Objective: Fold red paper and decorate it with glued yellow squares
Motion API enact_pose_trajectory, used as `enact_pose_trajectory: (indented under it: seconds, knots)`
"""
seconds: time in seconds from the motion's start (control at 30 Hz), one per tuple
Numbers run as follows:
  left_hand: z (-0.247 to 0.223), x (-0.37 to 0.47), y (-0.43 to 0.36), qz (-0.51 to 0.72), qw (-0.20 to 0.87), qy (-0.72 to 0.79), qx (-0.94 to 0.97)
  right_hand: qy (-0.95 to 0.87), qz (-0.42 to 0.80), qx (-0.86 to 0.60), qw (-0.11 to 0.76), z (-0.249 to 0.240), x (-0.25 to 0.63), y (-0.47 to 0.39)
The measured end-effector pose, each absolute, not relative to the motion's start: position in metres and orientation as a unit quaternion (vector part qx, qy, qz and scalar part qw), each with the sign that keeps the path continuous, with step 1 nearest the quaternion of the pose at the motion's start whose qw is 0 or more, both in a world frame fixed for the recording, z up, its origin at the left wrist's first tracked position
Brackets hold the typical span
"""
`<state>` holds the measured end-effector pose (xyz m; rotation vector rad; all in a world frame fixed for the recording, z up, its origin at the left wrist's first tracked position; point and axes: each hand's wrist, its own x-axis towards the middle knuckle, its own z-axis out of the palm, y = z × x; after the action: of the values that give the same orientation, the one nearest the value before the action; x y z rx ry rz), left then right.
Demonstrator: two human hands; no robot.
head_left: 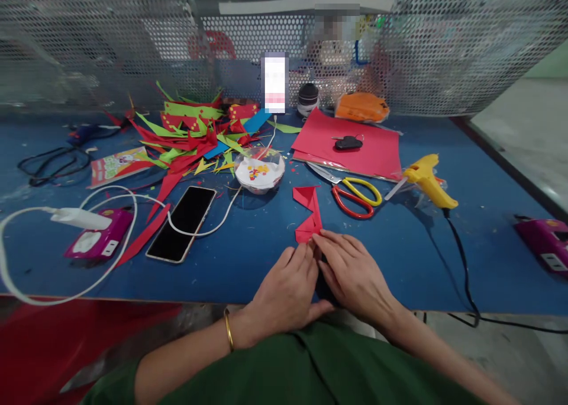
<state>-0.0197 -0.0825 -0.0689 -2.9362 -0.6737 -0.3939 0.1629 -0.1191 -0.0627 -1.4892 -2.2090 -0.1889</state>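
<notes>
A strip of folded red paper (313, 212) lies on the blue table, with triangular folds at its upper and lower ends. My left hand (286, 286) is closed at the near end of this paper, its fingers bent and pressed together. From the other side my right hand (355, 272) meets it, fingers together, with the fingertips pressing the paper's lower corner. Both hands cover the nearest part of the paper. Beyond it to the right lie scissors (355, 196) with one red and one yellow handle loop.
Red paper sheets (328, 135) hold a black key fob (348, 143). A yellow glue gun (428, 180) sits at right, its cord hanging over the front edge. Paper scraps (186, 132), a bowl (261, 186), a phone (184, 221) and a white cable (133, 215) occupy the left.
</notes>
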Motion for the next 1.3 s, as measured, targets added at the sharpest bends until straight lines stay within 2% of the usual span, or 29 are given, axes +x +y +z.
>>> enact_pose_trajectory:
  seconds: [0.17,0.5,0.63,0.83,1.0,1.13,1.3]
  knots:
    - [-0.069,-0.02,-0.082,-0.124,0.047,-0.219,-0.967,-0.813,-0.097,-0.55,0.167,-0.069,0.159,-0.129]
    - [-0.066,-0.028,-0.081,-0.152,0.075,-0.235,-0.957,-0.805,-0.096,-0.568,0.143,-0.068,0.16,-0.13]
    - [-0.064,-0.039,-0.081,-0.145,0.083,-0.235,-0.957,-0.801,-0.067,-0.577,0.149,-0.069,0.161,-0.131]
    - [-0.06,-0.043,-0.083,-0.203,0.08,-0.258,-0.941,-0.805,-0.074,-0.565,0.165,-0.069,0.162,-0.13]
    - [-0.059,-0.034,-0.078,-0.098,0.045,-0.228,-0.968,-0.805,-0.081,-0.566,0.161,-0.069,0.159,-0.131]
    - [-0.06,-0.031,-0.076,-0.081,0.026,-0.232,-0.969,-0.801,-0.099,-0.571,0.151,-0.068,0.158,-0.133]
    - [-0.06,-0.033,-0.076,-0.08,0.015,-0.234,-0.969,-0.761,-0.077,-0.607,0.217,-0.067,0.166,-0.137]
